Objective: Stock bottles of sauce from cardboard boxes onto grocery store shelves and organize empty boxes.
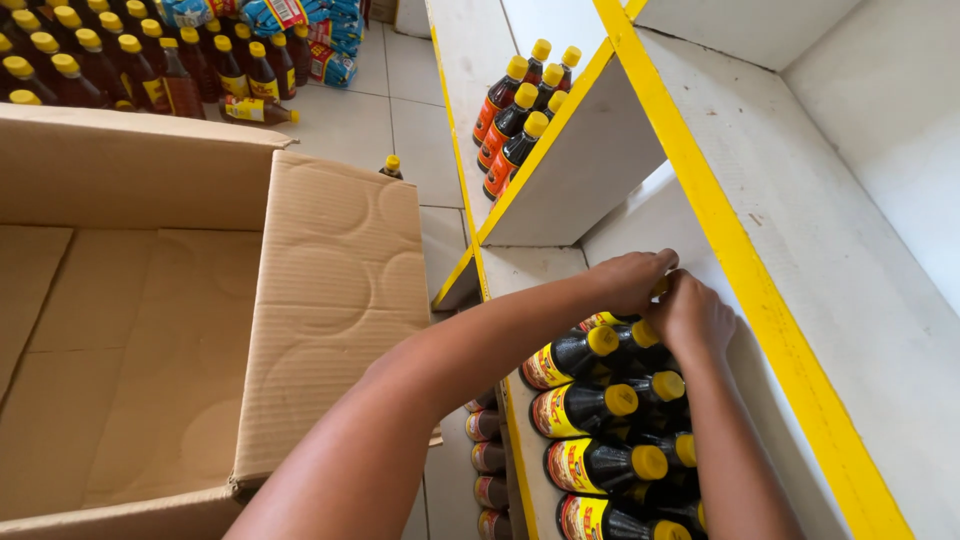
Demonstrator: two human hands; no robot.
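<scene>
Beneath the fingertips of both hands, head view: left hand (632, 280) and right hand (692, 318) curl closed together over a yellow-capped dark bottle (655, 290) at the rear of the shelf row (600, 400), though the actual grip is hidden. Judged risk: the packed bottles just below the fingers could be knocked over, as they touch one another. Well left of the fingers, the cardboard box (330, 300) stands open.

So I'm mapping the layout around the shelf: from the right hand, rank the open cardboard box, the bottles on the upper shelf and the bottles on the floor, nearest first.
From the right hand:
1. Bottles on the upper shelf, above and left of it.
2. Open cardboard box, to the left.
3. Bottles on the floor, far left at the top of the view.
</scene>
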